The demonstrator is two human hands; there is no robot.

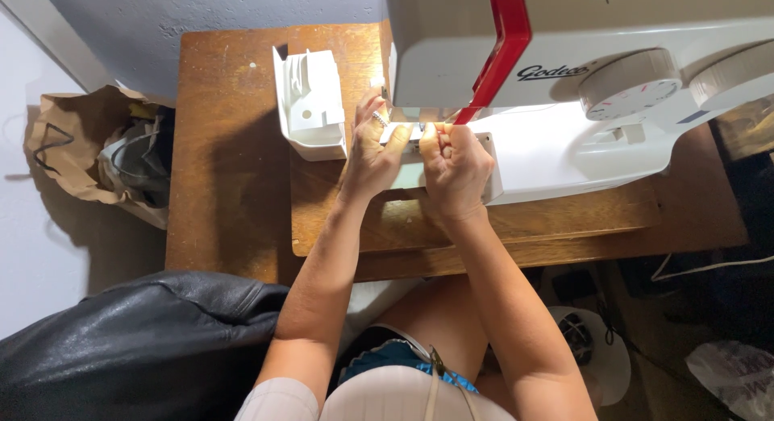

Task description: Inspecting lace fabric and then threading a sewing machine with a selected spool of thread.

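Two hands at work under the needle of a white sewing machine

Nearest, a black leather garment (121,340) lies left of the forearms. On the wooden desk (234,187), the left hand (369,151) rests half-open, fingers spread against the bed of the sewing machine (564,139); the right hand (453,170) is pinched shut on something too small to tell, just beside it. A detached white casing piece (310,103) stands left of the hands, so the machine is part stripped, nothing sewn.
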